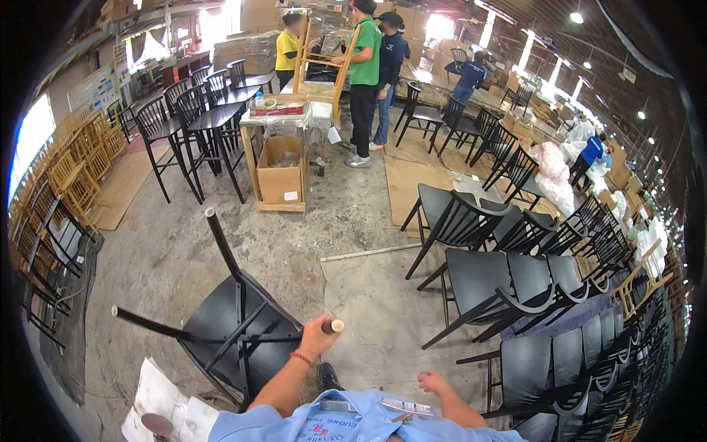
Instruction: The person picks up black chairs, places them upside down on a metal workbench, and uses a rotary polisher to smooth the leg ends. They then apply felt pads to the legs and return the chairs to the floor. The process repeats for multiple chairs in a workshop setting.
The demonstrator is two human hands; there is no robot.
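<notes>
Bare concrete floor (pixel 368 309) lies open ahead of the fingers; rows of black wooden chairs (pixel 545 295) crowd their right side. The left hand (pixel 318 340) is wrapped around one leg of an upturned black wooden chair (pixel 236 331), whose seat lies left of it. The right hand (pixel 434 381) hangs free, fingers loosely curled.

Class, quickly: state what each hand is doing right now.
Left hand: closed around a leg of the upturned black chair.
Right hand: loosely curled, holding nothing.

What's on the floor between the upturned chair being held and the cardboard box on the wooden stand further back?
In the head view, only bare concrete floor lies between the upturned black chair and the cardboard box.
</notes>
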